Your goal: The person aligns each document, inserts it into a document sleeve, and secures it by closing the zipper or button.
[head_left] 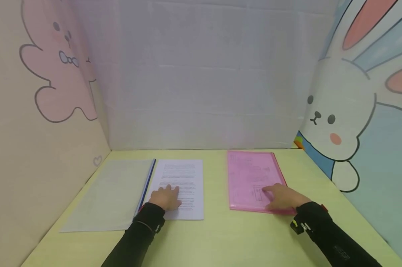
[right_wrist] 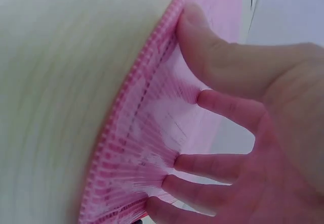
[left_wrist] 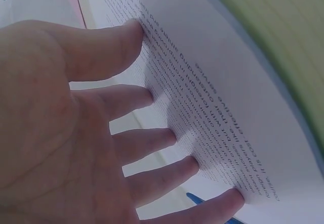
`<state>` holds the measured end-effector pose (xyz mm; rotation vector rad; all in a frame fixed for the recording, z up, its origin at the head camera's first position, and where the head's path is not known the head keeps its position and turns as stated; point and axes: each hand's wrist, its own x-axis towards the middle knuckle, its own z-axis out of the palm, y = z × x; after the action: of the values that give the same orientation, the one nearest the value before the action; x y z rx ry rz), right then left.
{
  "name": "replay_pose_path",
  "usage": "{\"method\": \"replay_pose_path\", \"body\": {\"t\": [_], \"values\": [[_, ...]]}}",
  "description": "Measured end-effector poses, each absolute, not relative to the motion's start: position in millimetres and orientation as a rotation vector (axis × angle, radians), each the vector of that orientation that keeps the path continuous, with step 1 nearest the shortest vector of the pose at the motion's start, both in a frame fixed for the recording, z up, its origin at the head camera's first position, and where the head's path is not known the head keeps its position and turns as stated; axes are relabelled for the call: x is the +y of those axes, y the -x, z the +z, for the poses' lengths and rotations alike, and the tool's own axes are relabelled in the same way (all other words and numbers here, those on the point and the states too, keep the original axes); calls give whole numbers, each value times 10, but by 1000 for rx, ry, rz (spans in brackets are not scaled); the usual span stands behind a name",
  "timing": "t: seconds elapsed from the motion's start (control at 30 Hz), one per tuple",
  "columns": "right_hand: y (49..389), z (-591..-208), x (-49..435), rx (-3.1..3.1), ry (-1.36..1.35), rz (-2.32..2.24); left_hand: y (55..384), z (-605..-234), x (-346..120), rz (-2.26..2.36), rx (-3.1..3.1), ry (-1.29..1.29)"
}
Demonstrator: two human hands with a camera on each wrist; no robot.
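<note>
A stack of white printed paper lies on the table left of centre. My left hand rests on it, fingers spread; in the left wrist view the fingertips and thumb touch the lines of text. To the right lies a pink see-through folder with a red spine, printed sheets showing through its cover. My right hand touches its lower right part with spread fingers. The right wrist view shows the thumb near the folder's edge and the fingertips on the glossy cover.
A clear, whitish folder with a dark blue spine bar lies at the left, its spine beside the paper. The pale yellow table ends at a white back sheet. Side panels carry a pink cartoon figure and a white rabbit.
</note>
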<state>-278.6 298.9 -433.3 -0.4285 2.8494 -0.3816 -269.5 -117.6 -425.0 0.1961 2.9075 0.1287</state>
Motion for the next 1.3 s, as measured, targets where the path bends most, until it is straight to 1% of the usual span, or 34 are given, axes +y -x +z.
{"method": "replay_pose_path", "body": {"t": [0.2, 0.5, 0.73, 0.93, 1.1, 1.3], "values": [[2819, -4291, 3349, 2846, 343, -367, 2714, -4248, -1212, 131, 2902, -200], [2804, -4240, 3677, 2834, 264, -337, 2692, -4226, -1209, 166, 2891, -192], [2759, -4189, 3854, 2815, 281, -309, 2721, -4252, -1210, 167, 2912, -187], [2712, -4178, 3974, 2787, 216, -310, 2724, -4272, -1208, 142, 2926, -185], [2721, -4195, 4002, 2761, 186, -361, 2737, -4220, -1200, 99, 2954, -205], [2736, -4220, 4032, 2746, 181, -387, 2820, -4157, -1388, 159, 2990, -179]]}}
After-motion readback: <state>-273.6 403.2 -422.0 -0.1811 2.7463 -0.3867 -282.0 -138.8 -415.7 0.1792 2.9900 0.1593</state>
